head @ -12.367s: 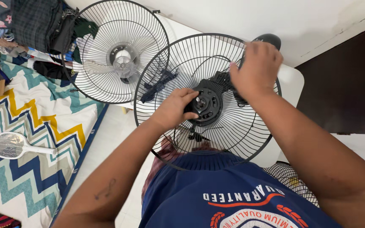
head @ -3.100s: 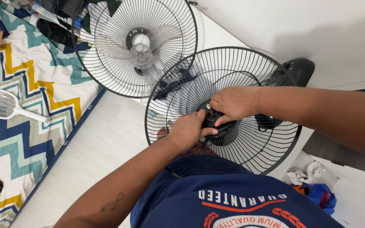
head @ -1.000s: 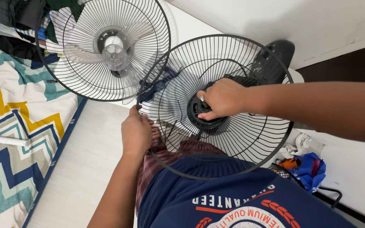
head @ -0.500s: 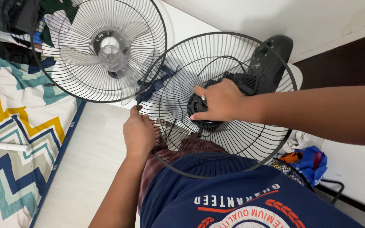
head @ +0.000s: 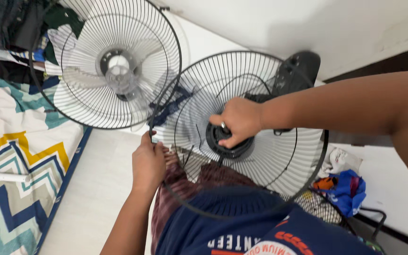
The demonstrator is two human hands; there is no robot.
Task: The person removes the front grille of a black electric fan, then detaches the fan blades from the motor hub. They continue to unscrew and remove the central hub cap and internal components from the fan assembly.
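Note:
A black wire fan guard (head: pixel 279 156) on a black fan stands in front of me, without blades. My left hand (head: pixel 148 160) grips the guard's left rim. My right hand (head: pixel 238 120) is closed on the black round hub nut (head: pixel 223 141) at the guard's centre, over the motor shaft. The fan's black motor housing (head: pixel 296 71) shows behind the guard at the upper right.
A second fan (head: pixel 112 66) with clear blades and a full black guard stands at the upper left. A zigzag-patterned mattress (head: pixel 20 160) lies on the left, with piled clothes (head: pixel 15 28) at its top. Crumpled cloth (head: pixel 348 186) lies at the right beside a white surface (head: pixel 393 189).
The view has tilted, so the guard sits lower and nearer. My left hand stays on the rim; my right hand has shifted slightly on the hub.

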